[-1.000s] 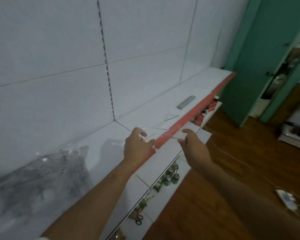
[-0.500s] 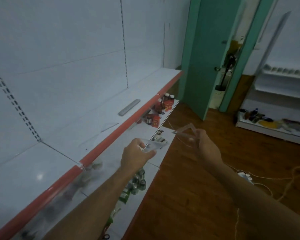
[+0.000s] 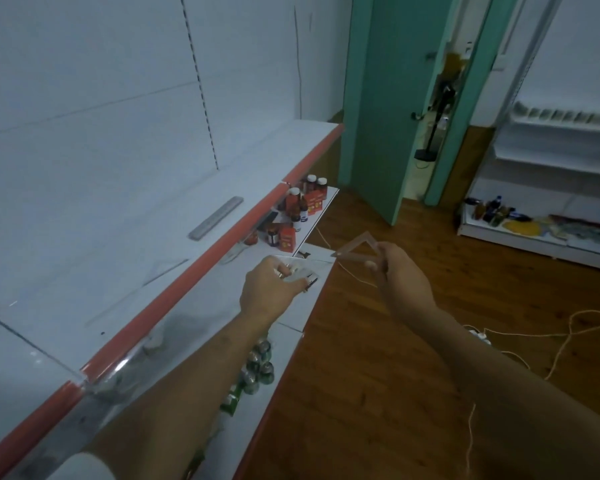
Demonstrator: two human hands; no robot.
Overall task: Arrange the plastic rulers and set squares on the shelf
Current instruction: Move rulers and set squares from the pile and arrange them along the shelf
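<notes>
My right hand pinches a clear triangular set square by its corner, holding it out over the wooden floor, clear of the shelf. My left hand grips a small stack of clear plastic pieces in front of the shelf's red edge. On the white shelf lie a grey ruler near the back and a clear set square closer to me, faint against the white.
Below the red-edged shelf, a lower shelf carries brown bottles and red boxes, and green cans stand nearer to me. A green door is ahead. A white cable lies on the floor; another shelf unit stands right.
The view has swung right, away from the shelf wall. My right hand has taken a set square and drawn it out over the floor; my left hand came back from the shelf edge.
</notes>
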